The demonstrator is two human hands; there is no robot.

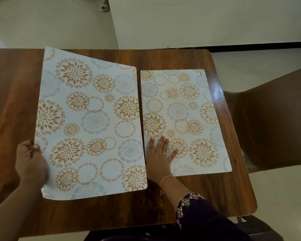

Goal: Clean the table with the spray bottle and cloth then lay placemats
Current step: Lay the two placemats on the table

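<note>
Table (12, 94), placemat (89, 122) in left hand (30, 162), second placemat (186, 119) under right hand (159, 157)

A pale, smooth floor (42, 23) fills the upper left of the frame. In the upper right stands a white wall (215, 20) with a black skirting strip (259, 46) along its foot. A dark brown wooden table (181, 58) with rounded corners spans the middle (a soft sheen lies on its right edge). A brown moulded chair (271, 127) sits just beside it at the right.
</note>
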